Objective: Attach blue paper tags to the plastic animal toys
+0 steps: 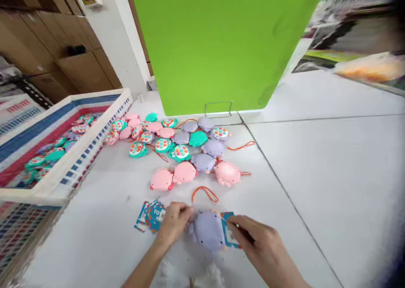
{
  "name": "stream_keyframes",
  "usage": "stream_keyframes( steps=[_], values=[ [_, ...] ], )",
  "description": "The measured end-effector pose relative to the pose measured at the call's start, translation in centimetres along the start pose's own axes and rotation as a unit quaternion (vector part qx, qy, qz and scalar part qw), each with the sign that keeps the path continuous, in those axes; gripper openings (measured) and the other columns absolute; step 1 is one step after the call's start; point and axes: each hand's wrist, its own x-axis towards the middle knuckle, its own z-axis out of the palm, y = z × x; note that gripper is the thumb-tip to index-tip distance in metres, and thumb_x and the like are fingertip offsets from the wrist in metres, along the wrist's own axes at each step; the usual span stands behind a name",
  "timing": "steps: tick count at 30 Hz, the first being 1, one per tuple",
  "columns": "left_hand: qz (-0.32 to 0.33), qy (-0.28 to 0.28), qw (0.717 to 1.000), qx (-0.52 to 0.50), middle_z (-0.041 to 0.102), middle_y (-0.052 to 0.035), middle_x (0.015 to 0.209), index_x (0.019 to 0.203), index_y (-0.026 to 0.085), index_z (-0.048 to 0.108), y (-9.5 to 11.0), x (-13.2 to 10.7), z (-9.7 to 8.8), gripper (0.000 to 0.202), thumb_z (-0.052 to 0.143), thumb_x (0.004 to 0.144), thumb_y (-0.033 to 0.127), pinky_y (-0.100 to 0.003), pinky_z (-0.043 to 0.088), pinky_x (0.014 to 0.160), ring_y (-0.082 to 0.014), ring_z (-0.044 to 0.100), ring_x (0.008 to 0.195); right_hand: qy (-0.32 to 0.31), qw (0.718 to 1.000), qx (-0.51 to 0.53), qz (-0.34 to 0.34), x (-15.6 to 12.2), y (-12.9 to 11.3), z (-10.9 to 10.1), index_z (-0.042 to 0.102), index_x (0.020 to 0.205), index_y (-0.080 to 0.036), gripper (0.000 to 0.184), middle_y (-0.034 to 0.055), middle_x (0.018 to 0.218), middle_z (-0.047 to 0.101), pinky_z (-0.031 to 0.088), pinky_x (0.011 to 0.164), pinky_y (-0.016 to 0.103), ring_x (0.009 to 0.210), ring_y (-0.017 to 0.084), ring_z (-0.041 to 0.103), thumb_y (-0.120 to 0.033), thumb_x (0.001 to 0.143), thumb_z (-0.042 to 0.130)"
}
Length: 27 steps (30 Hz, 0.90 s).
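Note:
A lilac animal-shaped toy (pixel 209 230) lies on the white table between my hands. My left hand (pixel 174 221) is closed at the toy's left side, with thumb and forefinger pinched at the lower end of an orange cord loop (pixel 205 189). My right hand (pixel 262 243) is closed in a pinch to the right of the toy, on what looks like a thin pale string. Partly under that hand and beside the toy is a blue printed card (pixel 232 236). More printed cards (pixel 155 215) lie in a small pile left of my left hand.
Pink toys (pixel 162 179), lilac toys and teal toys (pixel 198 138) with orange cords spread across the table ahead. On the left stands a white plastic basket (pixel 60 191) holding more toys. A green panel (pixel 221 47) rises at the back. Cardboard boxes (pixel 82 71) are stacked behind.

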Motion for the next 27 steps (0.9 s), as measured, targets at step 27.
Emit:
stream_keyframes(
  steps=[27],
  values=[
    [0.070,0.009,0.970,-0.235,0.050,0.0012,0.056,0.066,0.012,0.057,-0.1,-1.1,0.4,0.018,0.053,0.073,0.029,-0.020,0.035,0.050,-0.0096,0.044,0.052,-0.128,0.957,-0.262,-0.002,5.3,-4.4,3.9,0.060,0.067,-0.019,0.023,0.0013,0.065,0.067,0.024,0.046,0.024,0.057,0.014,0.061,-0.009,0.080,0.044]
  ],
)
